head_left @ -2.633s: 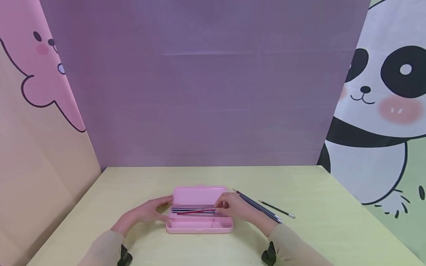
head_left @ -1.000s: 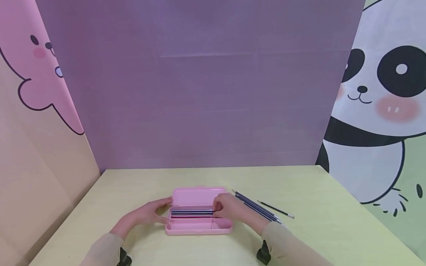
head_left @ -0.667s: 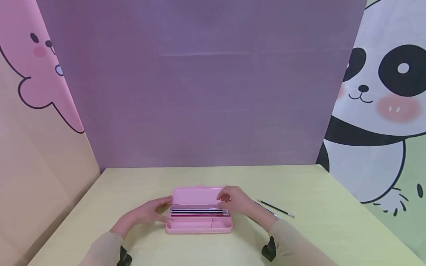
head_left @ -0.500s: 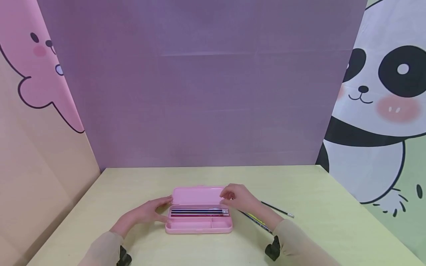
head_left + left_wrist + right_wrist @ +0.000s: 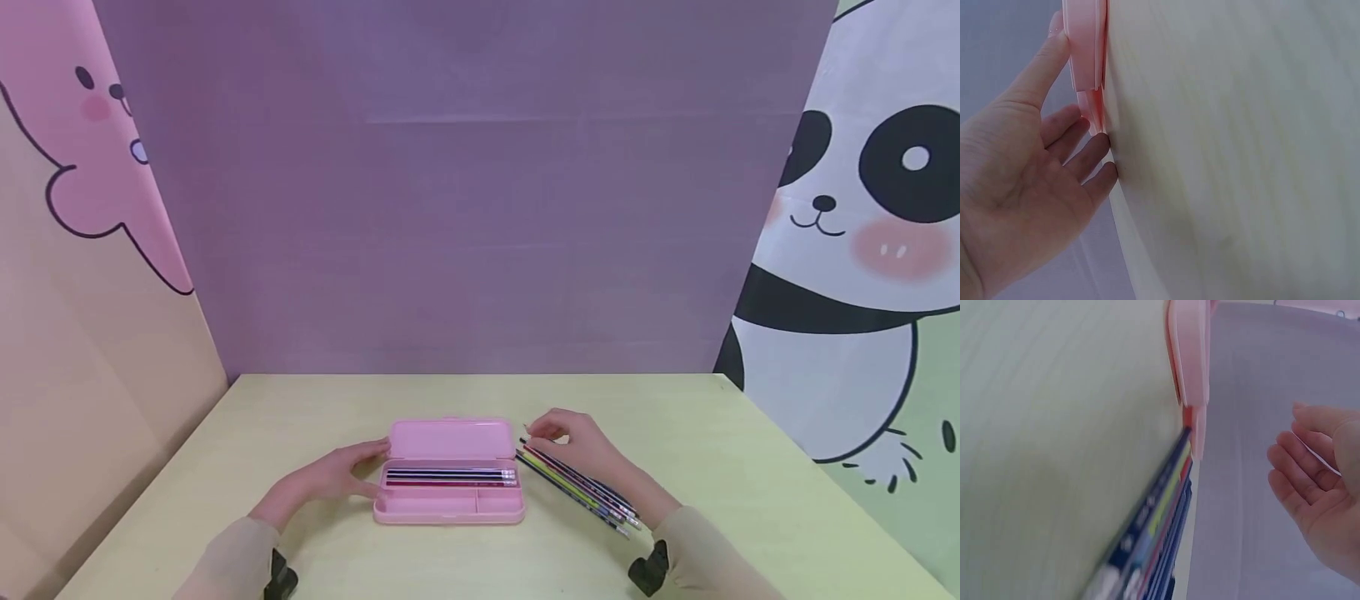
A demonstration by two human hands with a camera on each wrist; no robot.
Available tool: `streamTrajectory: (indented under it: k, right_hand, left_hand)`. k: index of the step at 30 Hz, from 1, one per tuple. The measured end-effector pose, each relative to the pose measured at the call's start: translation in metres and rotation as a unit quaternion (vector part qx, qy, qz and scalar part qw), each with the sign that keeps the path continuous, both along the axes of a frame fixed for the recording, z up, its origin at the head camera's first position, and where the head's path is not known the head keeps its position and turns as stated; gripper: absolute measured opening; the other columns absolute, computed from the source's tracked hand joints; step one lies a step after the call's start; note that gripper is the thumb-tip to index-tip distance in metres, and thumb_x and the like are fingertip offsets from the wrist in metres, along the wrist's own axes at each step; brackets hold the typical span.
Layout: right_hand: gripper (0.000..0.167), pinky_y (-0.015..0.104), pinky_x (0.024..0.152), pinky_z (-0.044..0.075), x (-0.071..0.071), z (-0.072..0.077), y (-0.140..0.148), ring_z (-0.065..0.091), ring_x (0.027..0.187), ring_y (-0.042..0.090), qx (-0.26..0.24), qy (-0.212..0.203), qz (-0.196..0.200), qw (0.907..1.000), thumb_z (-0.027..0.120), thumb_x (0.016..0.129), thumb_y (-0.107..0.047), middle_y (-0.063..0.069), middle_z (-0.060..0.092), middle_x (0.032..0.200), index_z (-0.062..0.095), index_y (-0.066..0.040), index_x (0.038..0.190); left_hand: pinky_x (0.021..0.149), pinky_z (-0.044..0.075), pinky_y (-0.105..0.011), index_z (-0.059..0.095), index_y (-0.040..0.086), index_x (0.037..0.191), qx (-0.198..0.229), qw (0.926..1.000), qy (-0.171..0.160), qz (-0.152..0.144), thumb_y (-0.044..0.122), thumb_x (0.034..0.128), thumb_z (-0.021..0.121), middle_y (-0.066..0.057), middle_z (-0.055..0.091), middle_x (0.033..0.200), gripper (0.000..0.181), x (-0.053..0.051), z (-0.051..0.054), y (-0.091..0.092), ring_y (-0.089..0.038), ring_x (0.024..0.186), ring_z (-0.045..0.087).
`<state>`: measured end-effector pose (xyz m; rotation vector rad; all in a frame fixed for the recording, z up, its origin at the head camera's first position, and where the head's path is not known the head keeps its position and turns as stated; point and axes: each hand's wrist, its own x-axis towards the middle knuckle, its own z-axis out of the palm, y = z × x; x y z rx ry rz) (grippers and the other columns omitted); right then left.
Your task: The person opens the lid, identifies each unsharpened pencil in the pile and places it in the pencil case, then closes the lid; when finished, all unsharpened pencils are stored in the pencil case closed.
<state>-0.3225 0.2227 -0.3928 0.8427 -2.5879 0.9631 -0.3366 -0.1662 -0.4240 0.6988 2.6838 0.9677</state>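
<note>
An open pink pencil case (image 5: 448, 516) lies on the table, its lid (image 5: 450, 439) laid back. Several pencils (image 5: 446, 477), dark ones and a red one, lie side by side in its long compartment. My left hand (image 5: 330, 477) rests against the case's left end; in the left wrist view its thumb touches the side and its fingers are near the lid. My right hand (image 5: 573, 442) hovers over the far ends of several loose pencils (image 5: 573, 483) right of the case. In the right wrist view this hand's fingers are loosely bent with nothing between them.
The pale wooden table (image 5: 337, 567) runs back to a purple backdrop (image 5: 465, 208). Printed panels with a pink animal and a panda (image 5: 840, 375) stand at the sides. The case's front compartments show no contents.
My right hand lowered the red pencil into the case and let go. Then it moved right, over the loose pencils. The left hand stayed at the case. The separate black pencil is now out of sight.
</note>
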Motion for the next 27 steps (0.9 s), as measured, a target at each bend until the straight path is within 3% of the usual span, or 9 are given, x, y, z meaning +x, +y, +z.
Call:
streamTrajectory:
  k: [6, 10, 17, 27]
  right_hand:
    - [0.021, 0.030, 0.076, 0.056, 0.004, 0.000, 0.023, 0.062, 0.084, 0.012, 0.017, -0.021, -0.047, 0.9985, 0.067, 0.087, -0.025, -0.003, 0.069, 0.092, 0.068, -0.010, 0.102]
    - [0.020, 0.026, 0.075, 0.055, 0.006, -0.002, 0.034, 0.062, 0.083, 0.012, 0.035, -0.026, -0.056, 0.9975, 0.066, 0.088, -0.024, -0.003, 0.069, 0.092, 0.067, -0.010, 0.103]
    - [0.020, 0.023, 0.071, 0.055, 0.011, -0.005, 0.050, 0.061, 0.078, 0.009, 0.046, -0.026, -0.044, 0.9976, 0.065, 0.088, -0.018, 0.000, 0.069, 0.089, 0.066, -0.004, 0.102]
    - [0.021, 0.021, 0.067, 0.054, 0.015, -0.011, 0.067, 0.061, 0.076, 0.006, 0.058, -0.066, -0.009, 0.9961, 0.063, 0.090, -0.015, 0.003, 0.067, 0.090, 0.064, -0.001, 0.105]
  left_hand:
    - [0.114, 0.020, -0.057, 0.035, 0.007, 0.145, 0.003, 1.0000, -0.002, 0.001, 0.037, 0.0746, 0.077, -0.018, 0.030, 0.151, 0.087, 0.001, 0.002, 0.001, -0.040, 0.139, 0.024]
    - [0.114, 0.021, -0.056, 0.036, 0.008, 0.145, 0.004, 1.0000, -0.006, 0.006, 0.036, 0.0742, 0.078, -0.017, 0.031, 0.151, 0.087, 0.001, 0.001, 0.001, -0.039, 0.139, 0.025]
    - [0.114, 0.021, -0.056, 0.036, 0.009, 0.144, 0.002, 1.0000, -0.004, 0.006, 0.036, 0.0744, 0.078, -0.016, 0.032, 0.151, 0.086, 0.000, 0.000, 0.001, -0.039, 0.139, 0.025]
    - [0.114, 0.020, -0.056, 0.036, 0.011, 0.145, 0.008, 0.9999, -0.010, 0.011, 0.039, 0.0726, 0.078, -0.014, 0.031, 0.151, 0.088, -0.001, -0.003, 0.001, -0.038, 0.140, 0.024]
